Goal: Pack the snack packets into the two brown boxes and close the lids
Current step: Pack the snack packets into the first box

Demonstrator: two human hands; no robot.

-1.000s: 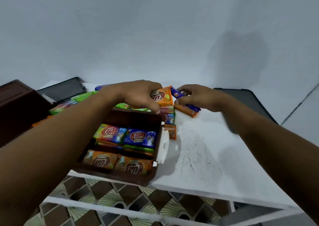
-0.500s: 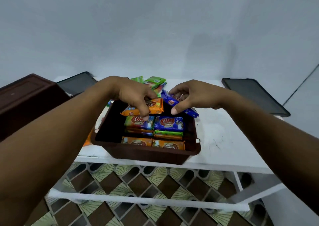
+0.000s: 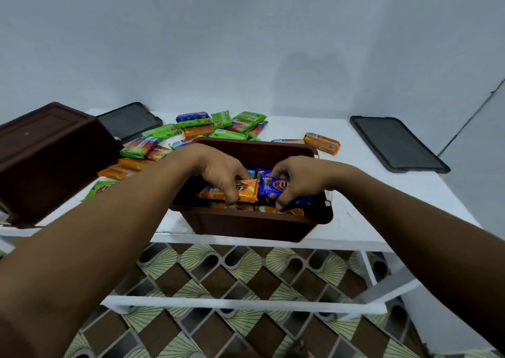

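An open brown box [image 3: 246, 225] stands at the front edge of the white table [image 3: 382, 207]. Both my hands reach down inside it. My left hand [image 3: 218, 173] grips an orange snack packet [image 3: 246, 191]. Beside it, my right hand [image 3: 297, 178] grips a blue snack packet [image 3: 270, 187]. Both packets lie on top of other packets in the box. A second brown box [image 3: 49, 155] sits tilted at the far left. Behind the open box, several loose snack packets [image 3: 213, 130] in green, orange and blue are scattered. One orange packet [image 3: 322, 143] lies apart at the right.
A dark lid [image 3: 128, 121] lies at the back left by the wall and another dark lid [image 3: 396, 144] at the back right. Below the table's white frame [image 3: 240, 304] is a patterned brown and green floor. A grey wall backs the table.
Both hands have come back from the loose pile with one packet each and dropped down into the open box. The view has tilted so the pile behind the box now shows.
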